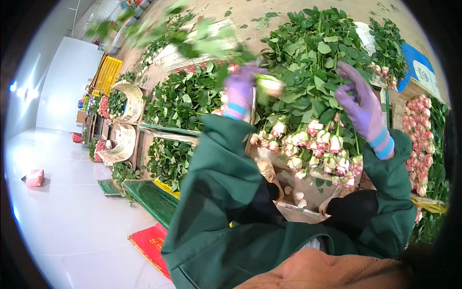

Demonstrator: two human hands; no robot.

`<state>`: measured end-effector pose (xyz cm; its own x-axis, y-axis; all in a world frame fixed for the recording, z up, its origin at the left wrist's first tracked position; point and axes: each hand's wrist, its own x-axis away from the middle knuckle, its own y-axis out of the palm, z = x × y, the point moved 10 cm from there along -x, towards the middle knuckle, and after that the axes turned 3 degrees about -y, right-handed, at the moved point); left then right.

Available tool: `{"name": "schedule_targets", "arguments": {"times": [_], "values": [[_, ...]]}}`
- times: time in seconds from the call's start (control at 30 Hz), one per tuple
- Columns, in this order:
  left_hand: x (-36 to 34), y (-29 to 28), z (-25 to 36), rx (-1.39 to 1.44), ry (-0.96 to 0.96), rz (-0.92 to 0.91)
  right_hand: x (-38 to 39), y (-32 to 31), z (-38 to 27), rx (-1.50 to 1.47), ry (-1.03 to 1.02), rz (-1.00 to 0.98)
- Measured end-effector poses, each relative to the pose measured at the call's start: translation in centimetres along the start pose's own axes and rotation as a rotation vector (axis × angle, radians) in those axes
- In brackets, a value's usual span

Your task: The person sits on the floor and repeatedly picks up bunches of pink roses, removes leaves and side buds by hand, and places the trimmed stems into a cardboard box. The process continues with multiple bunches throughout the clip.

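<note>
My left hand (239, 90), in a purple glove with blue cuff stripes, is closed on a rose (269, 85) with a pale head; its leafy stem (202, 41) blurs toward the upper left. My right hand (355, 98), gloved alike, is open with fingers curved and apart over the right side of a big leafy pile of roses (305, 58). Below that pile lie many white-and-pink rose heads (315, 144), close under my right hand.
More rose bunches lie in holders at left (180, 101) and right (416, 144). A green board (149, 200), red mat (149, 245), yellow crate (108, 72) and pink bag (34, 178) are at left. Loose petals (301, 200) lie below the pile.
</note>
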<state>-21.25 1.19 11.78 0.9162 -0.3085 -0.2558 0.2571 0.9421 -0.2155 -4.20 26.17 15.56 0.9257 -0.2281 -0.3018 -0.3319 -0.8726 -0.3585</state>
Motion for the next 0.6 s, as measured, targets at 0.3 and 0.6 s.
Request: {"name": "schedule_targets", "arguments": {"times": [0.3, 0.6], "values": [[5.9, -30.9, -37.9, 0.218, -1.182, 0.633, 1.2, 1.3, 9.3, 0.057, 0.186, -0.035], [7.8, -34.8, -39.3, -0.187, -1.118, 0.472, -0.5, 1.3, 15.0, -0.068, 0.273, -0.02]]}}
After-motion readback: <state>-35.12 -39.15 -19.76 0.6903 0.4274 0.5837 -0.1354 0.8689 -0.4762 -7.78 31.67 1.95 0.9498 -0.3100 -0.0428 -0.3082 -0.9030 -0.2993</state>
